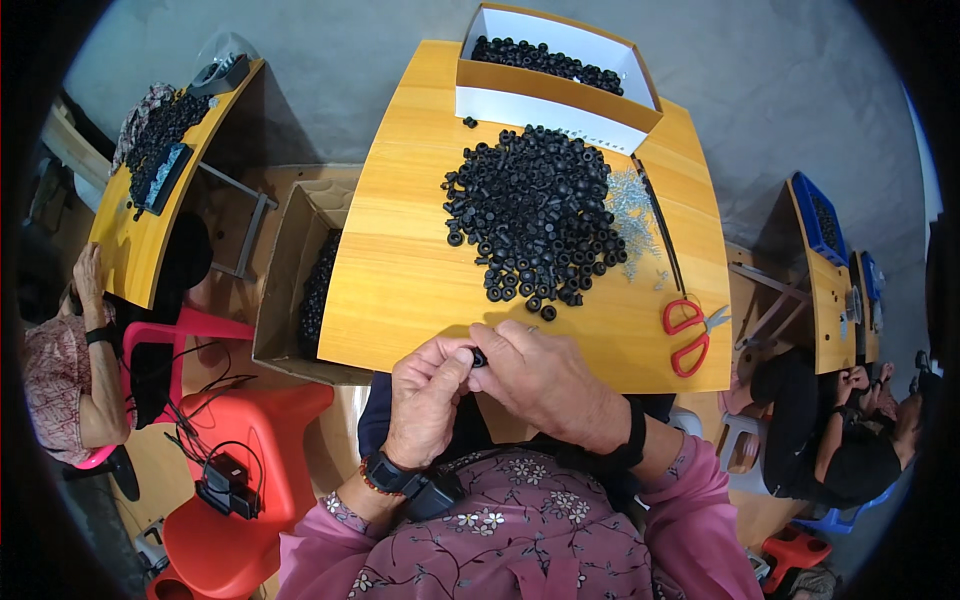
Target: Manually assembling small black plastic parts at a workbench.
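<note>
My left hand (432, 388) and my right hand (535, 372) meet just off the near edge of the wooden table. Between them is a small round black plastic part (478, 357), pinched by the left thumb and fingers. The right fingers close over the same part, hiding much of it. Beyond the hands lies a big heap of black plastic parts (540, 200), several of them cup-shaped. Small silvery screws (632, 215) are spread along the heap's right side.
Red-handled scissors (685, 338) and a thin black rod (660, 225) lie at the table's right. A box (560, 100) of black parts stands at the back. Left of the table is a cardboard carton (285, 260), near a red chair (240, 480). Other people sit at both sides.
</note>
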### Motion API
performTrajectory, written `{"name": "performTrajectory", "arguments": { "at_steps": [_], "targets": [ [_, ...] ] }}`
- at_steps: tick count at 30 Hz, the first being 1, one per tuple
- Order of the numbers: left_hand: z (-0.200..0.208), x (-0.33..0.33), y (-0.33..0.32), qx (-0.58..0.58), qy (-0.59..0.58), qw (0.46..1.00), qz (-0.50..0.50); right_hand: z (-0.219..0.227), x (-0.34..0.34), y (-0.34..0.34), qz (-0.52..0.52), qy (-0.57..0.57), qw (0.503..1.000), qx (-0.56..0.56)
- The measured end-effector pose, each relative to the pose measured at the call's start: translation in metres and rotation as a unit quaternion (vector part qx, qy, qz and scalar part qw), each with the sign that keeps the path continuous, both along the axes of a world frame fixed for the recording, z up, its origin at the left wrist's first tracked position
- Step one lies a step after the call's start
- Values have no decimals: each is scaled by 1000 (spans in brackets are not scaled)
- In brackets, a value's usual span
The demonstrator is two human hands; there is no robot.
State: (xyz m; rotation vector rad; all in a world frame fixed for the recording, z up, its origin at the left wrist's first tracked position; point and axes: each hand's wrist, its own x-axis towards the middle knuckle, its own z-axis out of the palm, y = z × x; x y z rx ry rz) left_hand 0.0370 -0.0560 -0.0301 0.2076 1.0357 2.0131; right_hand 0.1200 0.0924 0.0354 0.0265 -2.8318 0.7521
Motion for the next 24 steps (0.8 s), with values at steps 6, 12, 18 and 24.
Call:
{"name": "performTrajectory", "arguments": {
  "at_steps": [6, 12, 18, 24],
  "targets": [
    [4, -3, -1, 6, -21, 1000, -5, -1, 2, 4, -11, 17, 999, 39],
    [4, 1, 0, -25, 58, 998, -7, -5, 2, 4, 7, 15, 999, 32],
    [10, 4, -3, -88, 169, 981, 19, -20, -1, 5, 45, 61, 997, -14],
    [12, 3, -3, -124, 220, 967, 20, -13, 0, 3, 62, 33, 998, -2]
  ]
}}
